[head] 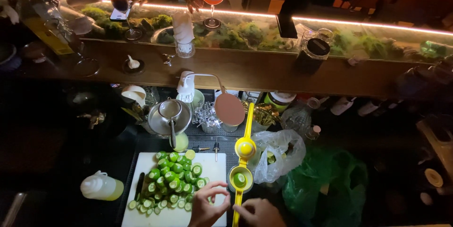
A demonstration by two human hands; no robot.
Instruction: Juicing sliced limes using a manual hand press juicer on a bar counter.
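Right hand [257,213] grips yellow squeezer [241,161] handle — left hand [207,206], fingers spread and holding nothing, beside lime half [239,179] in its cup.

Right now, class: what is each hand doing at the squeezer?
Left hand: fingers open, curled beside the squeezer, holding nothing.
Right hand: on the squeezer's handle; grip cannot be told.

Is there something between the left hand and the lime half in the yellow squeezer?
Nothing visible. The left hand is at the rim of the yellow squeezer, right beside the lime half in its open cup; the right hand holds the handle below.
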